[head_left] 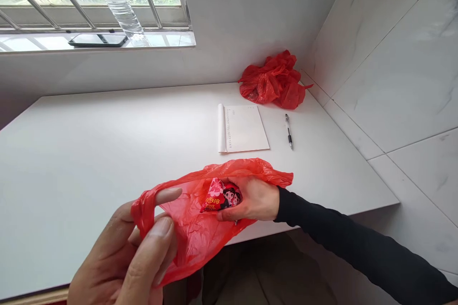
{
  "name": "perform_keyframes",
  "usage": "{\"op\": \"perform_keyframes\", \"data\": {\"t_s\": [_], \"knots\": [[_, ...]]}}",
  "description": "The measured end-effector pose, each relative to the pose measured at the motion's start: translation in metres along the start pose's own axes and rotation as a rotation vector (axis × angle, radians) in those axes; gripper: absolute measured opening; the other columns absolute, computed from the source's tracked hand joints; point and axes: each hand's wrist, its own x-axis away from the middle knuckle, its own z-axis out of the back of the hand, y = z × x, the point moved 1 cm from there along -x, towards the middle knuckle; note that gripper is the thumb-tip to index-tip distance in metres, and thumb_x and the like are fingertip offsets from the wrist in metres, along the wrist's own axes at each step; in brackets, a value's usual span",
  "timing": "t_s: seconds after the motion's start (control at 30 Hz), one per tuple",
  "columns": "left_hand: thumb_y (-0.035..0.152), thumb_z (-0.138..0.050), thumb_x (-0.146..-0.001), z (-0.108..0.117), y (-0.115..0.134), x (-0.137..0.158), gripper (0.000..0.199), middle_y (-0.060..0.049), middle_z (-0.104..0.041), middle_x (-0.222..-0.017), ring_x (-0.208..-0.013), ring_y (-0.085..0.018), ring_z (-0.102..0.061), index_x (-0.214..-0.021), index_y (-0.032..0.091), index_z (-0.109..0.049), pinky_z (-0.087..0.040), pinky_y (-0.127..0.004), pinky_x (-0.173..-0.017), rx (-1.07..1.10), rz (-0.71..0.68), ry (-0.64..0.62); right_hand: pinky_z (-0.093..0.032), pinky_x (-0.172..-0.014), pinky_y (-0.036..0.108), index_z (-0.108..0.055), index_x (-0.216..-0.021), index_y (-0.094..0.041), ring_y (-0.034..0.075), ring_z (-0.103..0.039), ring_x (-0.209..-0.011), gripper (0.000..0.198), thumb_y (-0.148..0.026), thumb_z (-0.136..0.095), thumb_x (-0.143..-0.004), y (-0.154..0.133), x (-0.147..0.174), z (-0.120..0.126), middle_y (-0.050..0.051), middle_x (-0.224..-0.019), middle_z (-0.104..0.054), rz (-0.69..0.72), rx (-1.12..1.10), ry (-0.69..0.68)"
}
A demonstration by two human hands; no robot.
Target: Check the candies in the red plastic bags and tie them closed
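Observation:
My left hand (125, 252), close to the camera at the lower left, is closed on the handle of a red plastic bag (189, 248). The bag's mouth is spread wide, facing me. My right hand (246, 200), in a black sleeve, reaches into the bag from the right. Its fingers are wrapped round a small red and pink packet (218, 200) with a flower, cartoon figures and lettering on it. Part of the packet and some of the fingers are hidden. Whatever else lies inside the bag is hard to make out.
On the white table (107, 143) lie an open notepad (246, 128) and a pen (288, 131). A crumpled red plastic bag (274, 81) sits in the back right corner. A clear water bottle (125, 14) and a phone (96, 39) are on the windowsill. A tiled wall (400, 105) borders the right.

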Motion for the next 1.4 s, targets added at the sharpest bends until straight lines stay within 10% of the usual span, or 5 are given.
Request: {"op": "perform_keyframes", "data": {"t_s": [0.4,1.0,1.4], "knots": [[0.035,-0.08,-0.069,-0.002,0.001,0.002,0.035,0.008,-0.032,-0.045,-0.042,-0.006,-0.029,-0.102,0.026,-0.073,-0.03,-0.017,-0.042,0.021,0.021,-0.005,-0.054,-0.093,0.036,-0.068,-0.104,-0.02,0.02,-0.066,-0.098,0.038,-0.044,-0.081,-0.078,-0.002,-0.005,0.004,0.003,-0.102,-0.071,0.119,-0.502,-0.244],[0.038,-0.078,-0.07,-0.006,0.006,0.009,0.028,0.007,-0.034,-0.049,-0.045,-0.006,-0.032,-0.095,0.027,-0.072,-0.035,-0.018,-0.044,-0.002,0.056,0.046,-0.054,-0.093,0.039,-0.069,-0.104,-0.018,0.023,-0.068,-0.101,0.027,-0.041,-0.07,-0.089,0.017,-0.013,-0.002,0.006,-0.104,-0.072,0.124,-0.462,-0.021],[0.034,-0.076,-0.072,-0.008,0.006,0.006,0.026,0.007,-0.033,-0.047,-0.043,-0.007,-0.032,-0.096,0.026,-0.073,-0.033,-0.019,-0.043,0.003,0.018,0.041,-0.049,-0.092,0.036,-0.063,-0.123,-0.018,0.022,-0.065,-0.101,0.029,-0.021,-0.049,-0.098,0.004,0.001,-0.002,0.007,-0.109,-0.071,0.207,0.306,0.177]]}}
